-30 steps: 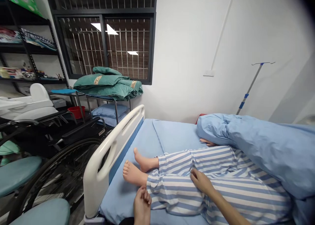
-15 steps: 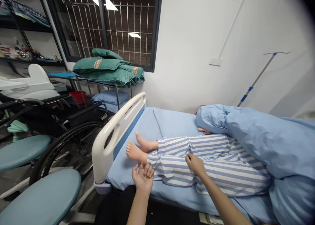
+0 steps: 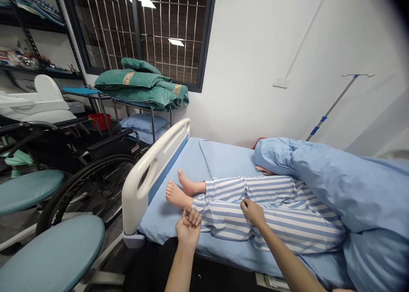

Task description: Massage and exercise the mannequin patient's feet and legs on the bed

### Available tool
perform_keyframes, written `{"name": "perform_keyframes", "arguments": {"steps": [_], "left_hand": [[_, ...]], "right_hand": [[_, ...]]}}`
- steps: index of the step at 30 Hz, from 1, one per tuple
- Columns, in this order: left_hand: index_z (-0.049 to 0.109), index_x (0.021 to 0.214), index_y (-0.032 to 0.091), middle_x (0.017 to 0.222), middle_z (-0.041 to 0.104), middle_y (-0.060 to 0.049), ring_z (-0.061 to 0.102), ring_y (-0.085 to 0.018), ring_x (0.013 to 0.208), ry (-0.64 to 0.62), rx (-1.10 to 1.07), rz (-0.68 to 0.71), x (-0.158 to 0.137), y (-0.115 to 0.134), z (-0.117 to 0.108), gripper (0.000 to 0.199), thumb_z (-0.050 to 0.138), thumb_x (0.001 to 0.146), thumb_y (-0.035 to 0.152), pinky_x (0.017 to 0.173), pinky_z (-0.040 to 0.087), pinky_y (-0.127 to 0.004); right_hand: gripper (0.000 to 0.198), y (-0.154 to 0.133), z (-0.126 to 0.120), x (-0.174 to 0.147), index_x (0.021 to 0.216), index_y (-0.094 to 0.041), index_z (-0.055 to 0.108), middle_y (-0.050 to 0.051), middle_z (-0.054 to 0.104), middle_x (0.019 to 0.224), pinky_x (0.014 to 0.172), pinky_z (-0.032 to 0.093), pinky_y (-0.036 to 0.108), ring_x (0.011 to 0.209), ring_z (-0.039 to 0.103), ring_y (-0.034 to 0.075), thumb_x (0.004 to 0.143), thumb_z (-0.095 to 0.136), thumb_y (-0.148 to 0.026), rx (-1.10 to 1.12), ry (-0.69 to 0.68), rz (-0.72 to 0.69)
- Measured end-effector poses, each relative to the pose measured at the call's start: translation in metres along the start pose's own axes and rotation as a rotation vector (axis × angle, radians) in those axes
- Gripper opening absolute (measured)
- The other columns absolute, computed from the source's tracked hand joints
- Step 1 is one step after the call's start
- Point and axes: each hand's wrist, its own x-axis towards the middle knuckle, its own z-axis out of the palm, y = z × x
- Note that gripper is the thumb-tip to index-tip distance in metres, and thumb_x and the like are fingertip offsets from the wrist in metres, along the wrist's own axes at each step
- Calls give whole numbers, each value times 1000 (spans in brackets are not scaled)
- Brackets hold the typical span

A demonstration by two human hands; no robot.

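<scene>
A manikin's legs in blue-and-white striped trousers (image 3: pixel 281 219) lie on the bed, with bare feet (image 3: pixel 175 194) towards the footboard. My left hand (image 3: pixel 188 230) is palm up beside the near ankle and trouser cuff, its fingers curled in; anything inside them is hidden. Against the near trouser leg around knee height rests my right hand (image 3: pixel 254 212), back upward and closed like a fist. Whether it grips cloth is not visible. A light blue quilt (image 3: pixel 306 168) covers the upper body, and a manikin hand (image 3: pixel 264 170) shows at its edge.
The white footboard (image 3: pixel 140 185) rises left of the feet. Beyond it stand a wheelchair (image 3: pixel 92 177) and teal pads (image 3: pixel 64 253). Green folded bedding (image 3: pixel 143 85) lies on a rack under the window. A drip pole (image 3: pixel 322 119) leans at the right.
My left hand's thumb, spread out before, has drawn in and its fingers are closed. My right hand stays on the trouser leg. The view has shifted slightly.
</scene>
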Motion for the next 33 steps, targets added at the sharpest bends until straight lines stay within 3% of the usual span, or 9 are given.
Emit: {"name": "perform_keyframes", "arguments": {"steps": [15,33], "left_hand": [[44,63,16,52,18,4,24,-7,45,-21,-20,-81,-1,-15,12,27,39,43,-1,45,23,-20],[40,64,17,53,17,4,25,-6,44,9,-27,-80,-4,-8,16,33,37,36,-1,43,22,-19]], "right_hand": [[29,5,5,5,72,-20,56,1,59,72,54,17,25,61,43,11,85,33,-31,28,10,-29],[29,6,6,4,80,-21,61,2,61,76,56,20,25,69,48,14,84,33,-28,41,9,-28]]}}
